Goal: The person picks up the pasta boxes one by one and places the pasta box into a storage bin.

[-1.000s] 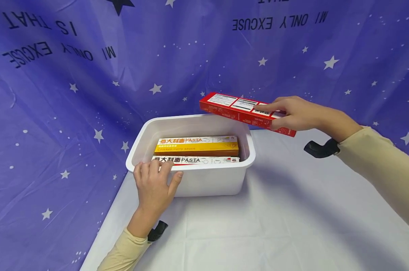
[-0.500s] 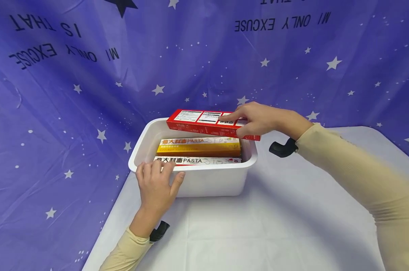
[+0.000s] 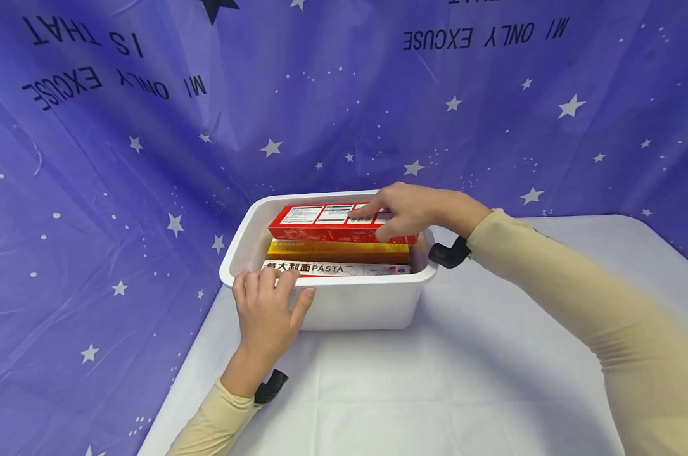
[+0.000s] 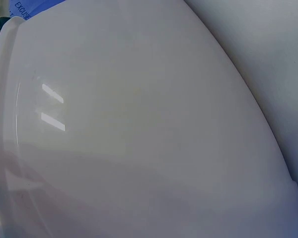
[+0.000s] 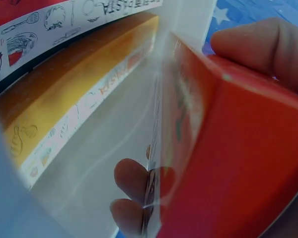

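My right hand [image 3: 409,209] grips the right part of a long red box [image 3: 321,233], fingers behind and thumb in front. White label panels face up on it. The box is inside the rim of a white plastic tub [image 3: 361,310], along its far side. Two pasta boxes stand lengthwise in the tub: a yellow-orange one [image 5: 79,74] marked as chicken curry sauce, and a white-and-red one [image 3: 367,268] nearest the front wall. In the right wrist view, bare tub floor shows between the yellow and red boxes. My left hand [image 3: 267,316] holds the tub's near rim, fingers hooked over it.
The tub stands on a white-covered table [image 3: 492,380]. Behind and to the left hangs a purple-blue curtain [image 3: 344,126] with stars and lettering. Black wrist cameras sit under both sleeves; the right one [image 3: 449,252] is close by the tub's right rim.
My right hand has carried the red box left and down, from beyond the tub's right corner to within its far side. The left hand has stayed on the near rim.
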Motion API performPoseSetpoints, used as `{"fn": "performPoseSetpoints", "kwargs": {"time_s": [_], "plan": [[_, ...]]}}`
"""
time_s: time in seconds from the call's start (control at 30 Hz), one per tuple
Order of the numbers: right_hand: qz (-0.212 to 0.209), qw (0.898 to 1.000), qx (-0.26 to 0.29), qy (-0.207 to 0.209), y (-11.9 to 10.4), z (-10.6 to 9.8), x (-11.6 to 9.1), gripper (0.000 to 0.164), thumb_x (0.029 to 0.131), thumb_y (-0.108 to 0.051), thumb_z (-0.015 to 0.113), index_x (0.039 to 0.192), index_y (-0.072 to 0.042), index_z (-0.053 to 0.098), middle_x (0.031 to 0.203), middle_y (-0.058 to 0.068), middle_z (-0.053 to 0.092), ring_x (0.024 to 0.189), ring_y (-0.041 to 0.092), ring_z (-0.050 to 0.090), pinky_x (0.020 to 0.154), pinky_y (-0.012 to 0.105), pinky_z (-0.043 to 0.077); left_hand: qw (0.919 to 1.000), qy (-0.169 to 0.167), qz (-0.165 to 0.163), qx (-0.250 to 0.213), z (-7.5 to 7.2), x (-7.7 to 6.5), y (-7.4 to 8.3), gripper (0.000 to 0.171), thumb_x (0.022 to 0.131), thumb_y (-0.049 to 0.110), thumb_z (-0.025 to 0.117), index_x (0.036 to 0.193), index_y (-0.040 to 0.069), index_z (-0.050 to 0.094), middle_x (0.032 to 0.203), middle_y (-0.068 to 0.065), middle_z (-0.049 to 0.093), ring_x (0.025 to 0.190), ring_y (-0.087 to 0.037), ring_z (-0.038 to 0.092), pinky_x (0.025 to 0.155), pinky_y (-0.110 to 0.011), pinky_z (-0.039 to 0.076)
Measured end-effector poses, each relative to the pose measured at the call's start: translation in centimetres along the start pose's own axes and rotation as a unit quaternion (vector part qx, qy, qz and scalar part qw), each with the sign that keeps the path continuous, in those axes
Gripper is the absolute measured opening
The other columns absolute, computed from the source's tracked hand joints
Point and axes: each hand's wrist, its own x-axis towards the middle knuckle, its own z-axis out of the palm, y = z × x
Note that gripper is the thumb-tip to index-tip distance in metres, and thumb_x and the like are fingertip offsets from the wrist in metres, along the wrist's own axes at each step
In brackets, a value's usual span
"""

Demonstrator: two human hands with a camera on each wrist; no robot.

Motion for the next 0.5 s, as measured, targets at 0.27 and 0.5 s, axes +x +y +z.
{"fn": "performPoseSetpoints", "kwargs": {"time_s": [0.27, 0.5], "plan": [[0.022, 0.999, -0.019, -0.031, -0.7, 0.8, 1.7, 0.064, 0.084, -0.024, 0.065, 0.146, -0.035, 0.055, 0.121, 0.004, 0.07, 0.096, 0.022, 0.061, 0.083, 0.037, 0.051, 1.0, -0.006, -0.005, -0.003, 0.0, 0.0, 0.0, 0.068, 0.104, 0.063, 0.032, 0.101, 0.005, 0.067, 0.09, -0.018, 0.059, 0.09, -0.039, 0.051, 0.097, -0.063, 0.032], [0.045, 0.998, -0.009, -0.052, -0.9, 1.2, 2.9, 0.067, 0.083, -0.024, 0.068, 0.147, -0.038, 0.053, 0.126, 0.003, 0.069, 0.096, 0.024, 0.06, 0.085, 0.037, 0.053, 0.9999, -0.008, -0.006, -0.003, 0.0, 0.0, 0.0, 0.069, 0.104, 0.063, 0.031, 0.101, 0.005, 0.067, 0.09, -0.018, 0.059, 0.089, -0.039, 0.051, 0.098, -0.063, 0.032]]}}
